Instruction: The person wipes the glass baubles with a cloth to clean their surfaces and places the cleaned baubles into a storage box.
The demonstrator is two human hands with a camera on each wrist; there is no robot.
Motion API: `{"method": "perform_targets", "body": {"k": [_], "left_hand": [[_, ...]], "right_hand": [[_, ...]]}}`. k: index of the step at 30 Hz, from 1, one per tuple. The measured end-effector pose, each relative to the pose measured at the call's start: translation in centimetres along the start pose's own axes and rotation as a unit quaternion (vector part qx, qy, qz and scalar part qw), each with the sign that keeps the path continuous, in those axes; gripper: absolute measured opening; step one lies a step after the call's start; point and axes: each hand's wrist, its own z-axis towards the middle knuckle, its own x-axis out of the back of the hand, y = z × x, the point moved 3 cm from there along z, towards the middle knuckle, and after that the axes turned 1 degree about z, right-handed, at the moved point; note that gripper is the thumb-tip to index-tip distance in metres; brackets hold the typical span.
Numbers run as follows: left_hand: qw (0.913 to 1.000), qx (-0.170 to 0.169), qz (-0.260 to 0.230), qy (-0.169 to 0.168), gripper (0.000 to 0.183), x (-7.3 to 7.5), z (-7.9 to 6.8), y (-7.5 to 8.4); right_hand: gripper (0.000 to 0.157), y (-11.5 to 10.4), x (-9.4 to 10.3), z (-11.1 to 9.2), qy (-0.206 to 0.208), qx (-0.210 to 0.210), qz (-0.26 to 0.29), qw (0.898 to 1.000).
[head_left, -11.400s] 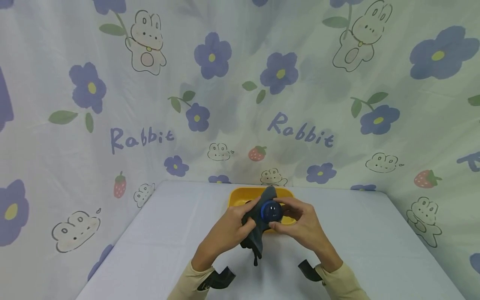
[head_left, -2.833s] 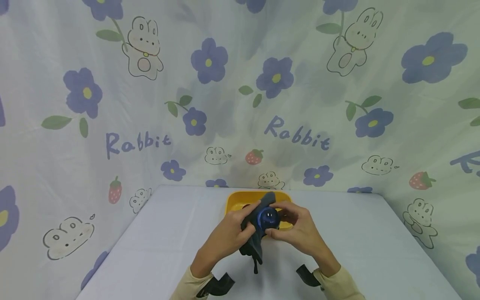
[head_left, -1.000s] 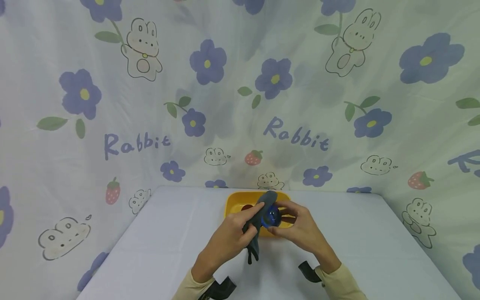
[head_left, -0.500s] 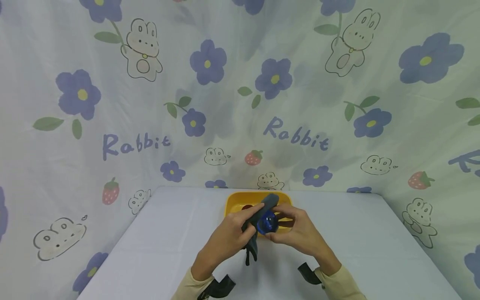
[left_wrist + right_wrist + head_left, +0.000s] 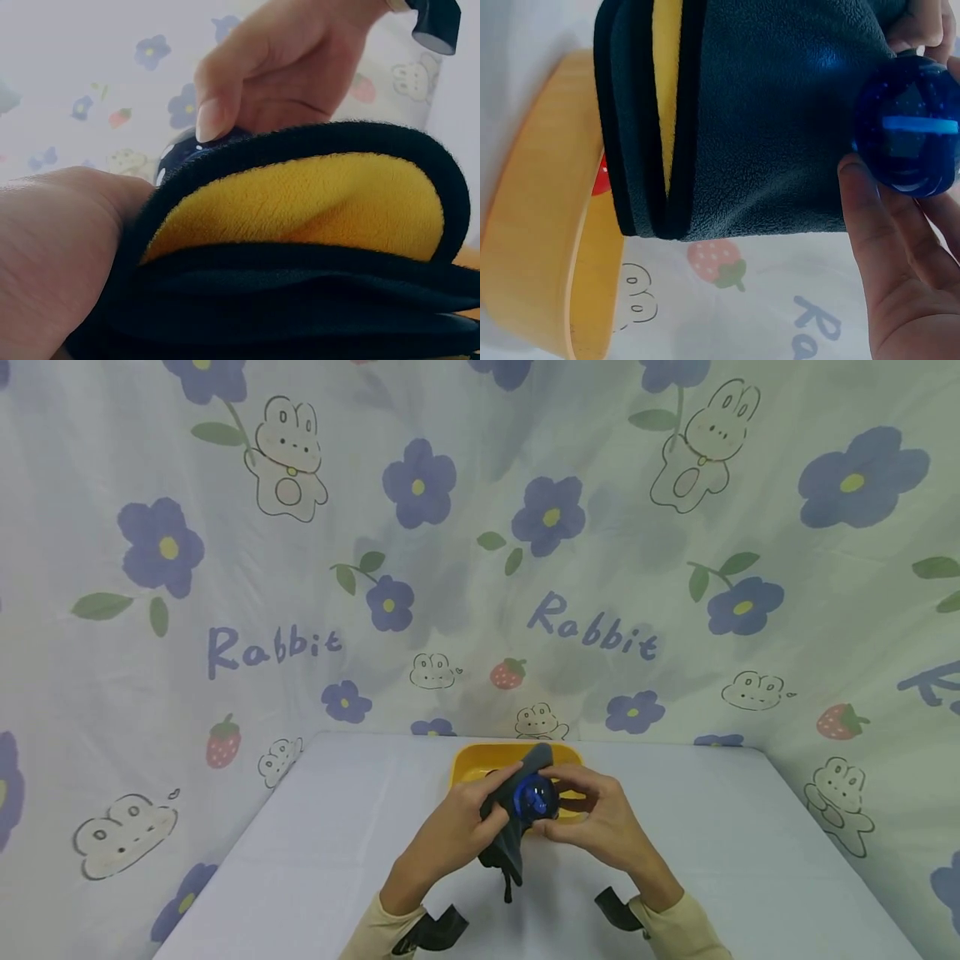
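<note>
A folded cloth (image 5: 513,852), dark grey-green with a black edge, hangs from my left hand (image 5: 450,831), which grips it between thumb and fingers. The left wrist view shows the cloth's yellow inner side (image 5: 322,196). My right hand (image 5: 600,814) holds a shiny, see-through blue ball (image 5: 537,799) by its fingertips, thumb below. The cloth lies against the ball's left side. In the right wrist view the ball (image 5: 907,127) has a bright streak of reflected light, and the right fingers (image 5: 877,232) curve around it. The cloth hides part of the left fingers.
Behind the hands a yellow tub (image 5: 474,758) stands on the white table (image 5: 345,827). Something round and red (image 5: 601,178) shows inside it, mostly hidden by the cloth. A patterned curtain (image 5: 480,568) hangs at the table's back. Black mounts (image 5: 442,931) sit on both wrists.
Both hands keep their hold near the same spot. The ball and cloth have tilted back and forth against each other. The cloth's lower end now spreads wider and slightly left than half a second ago.
</note>
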Motion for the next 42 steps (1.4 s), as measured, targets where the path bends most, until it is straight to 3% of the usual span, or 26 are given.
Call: {"method": "perform_targets", "body": {"k": [15,30,42], "left_hand": [[0.9996,0.022,-0.002,-0.018,0.058,-0.3,0.0,0.1],[0.9997,0.018,-0.002,-0.017,0.057,-0.3,0.0,0.6],[1.0000,0.000,0.000,0.006,0.055,0.1,-0.3,1.0]], "right_hand": [[0.052,0.3,0.9,0.2,0.082,0.002,-0.005,0.997],[0.063,0.9,1.2,0.2,0.085,-0.032,-0.017,0.996],[0.061,1.4,0.9,0.2,0.062,-0.050,-0.076,0.994]]}}
